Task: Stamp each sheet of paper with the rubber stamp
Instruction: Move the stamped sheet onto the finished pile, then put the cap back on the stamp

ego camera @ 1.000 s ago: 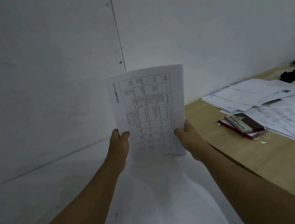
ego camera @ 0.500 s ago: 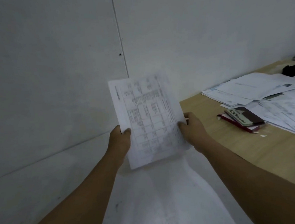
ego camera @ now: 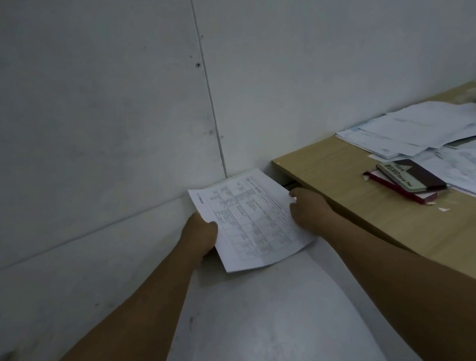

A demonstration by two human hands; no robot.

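**Printed sheet held in both hands beside the desk**

The sheet, with a printed table facing up, is held low and nearly flat in front of the white wall, just left of the desk. The left hand has its grip on the left edge, thumb on top. The right hand has its grip on the right edge. On the desk, well apart from the sheet, a flat box marked HERO lies on a red notebook, beside a loose pile of papers.
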